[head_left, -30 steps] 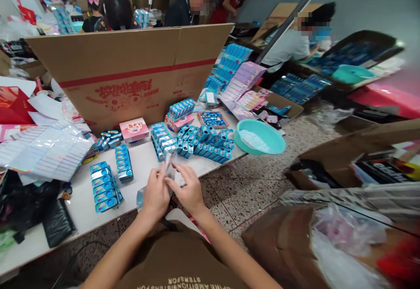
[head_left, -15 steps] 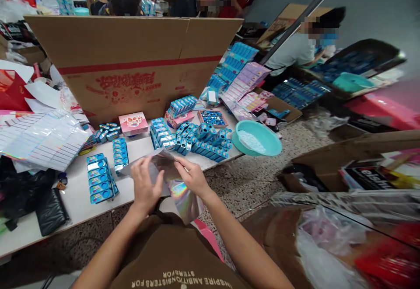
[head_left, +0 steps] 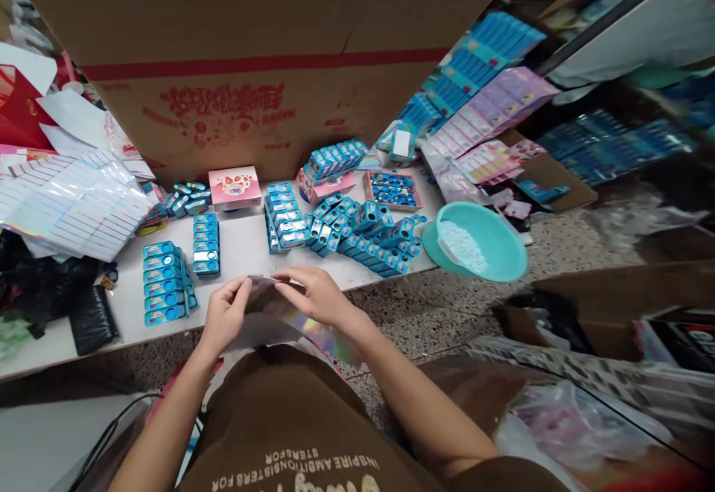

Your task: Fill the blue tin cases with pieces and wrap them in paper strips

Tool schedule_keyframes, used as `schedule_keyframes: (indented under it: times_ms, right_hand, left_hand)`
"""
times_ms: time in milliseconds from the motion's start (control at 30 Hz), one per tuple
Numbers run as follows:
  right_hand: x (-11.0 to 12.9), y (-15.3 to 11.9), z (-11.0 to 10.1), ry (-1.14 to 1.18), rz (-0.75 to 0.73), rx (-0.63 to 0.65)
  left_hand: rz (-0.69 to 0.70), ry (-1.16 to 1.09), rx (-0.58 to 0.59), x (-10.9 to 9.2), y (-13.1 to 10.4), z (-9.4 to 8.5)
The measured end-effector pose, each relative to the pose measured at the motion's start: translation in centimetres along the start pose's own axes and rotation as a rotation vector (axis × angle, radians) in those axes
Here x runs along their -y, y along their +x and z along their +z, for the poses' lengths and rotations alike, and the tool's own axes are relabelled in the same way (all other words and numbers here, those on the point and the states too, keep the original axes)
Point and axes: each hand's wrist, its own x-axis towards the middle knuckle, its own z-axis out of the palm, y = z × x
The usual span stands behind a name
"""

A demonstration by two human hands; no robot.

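A shiny holographic sheet (head_left: 271, 304) hangs in front of my body, just off the table's near edge. My left hand (head_left: 224, 315) pinches its upper left edge between thumb and fingers. Farther along the same edge, my right hand (head_left: 319, 300) grips it, thumb below and fingers on top. Rainbow glints show on the part under my right wrist. Beyond the hands stand rows of small blue boxes: one row (head_left: 205, 245) behind my left hand, another (head_left: 286, 216) in the middle, and a looser pile (head_left: 369, 235) to the right.
Across the white table (head_left: 240, 243) stands a large cardboard panel (head_left: 313, 105). A pink box (head_left: 234, 188) and a tray of small blue pieces (head_left: 394, 190) sit before it. At the right edge is a turquoise basin (head_left: 506, 243) with white pieces; striped sheets (head_left: 83, 202) lie left.
My left hand has gone from spread fingers to a pinch on the sheet's edge. The sheet's top edge now runs between both hands. The view has tilted down and moved nearer the table.
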Motion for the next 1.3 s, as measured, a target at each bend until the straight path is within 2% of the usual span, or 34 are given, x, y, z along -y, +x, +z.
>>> schedule_keyframes:
  times_ms: [100, 300, 533, 700, 900, 1100, 1300]
  right_hand:
    - [0.1, 0.9, 0.9, -0.082, -0.113, -0.096]
    - [0.2, 1.6, 3.1, -0.213, -0.208, -0.082]
    - [0.2, 0.3, 4.3, -0.318, -0.248, -0.084]
    - [-0.5, -0.4, 5.1, -0.458, -0.358, -0.178]
    - [-0.9, -0.5, 5.4, -0.524, -0.435, -0.279]
    - [-0.7, -0.4, 5.5, -0.504, -0.366, -0.22]
    - [-0.7, -0.4, 5.7, -0.452, -0.349, -0.186]
  left_hand:
    - [-0.019, -0.002, -0.072, 0.5, -0.4, 0.9]
    - [-0.057, -0.051, -0.211, 1.0, -0.9, 1.9]
    - [-0.137, -0.378, -0.379, 2.2, -1.5, 3.0]
    - [-0.21, -0.574, -0.413, 2.1, -1.6, 3.5]
    - [-0.241, -0.64, -0.409, 1.5, -1.5, 3.7]
    - [-0.206, -0.575, -0.435, 1.9, -1.4, 3.7]
    - [-0.203, -0.626, -0.482, 1.6, -1.3, 4.1]
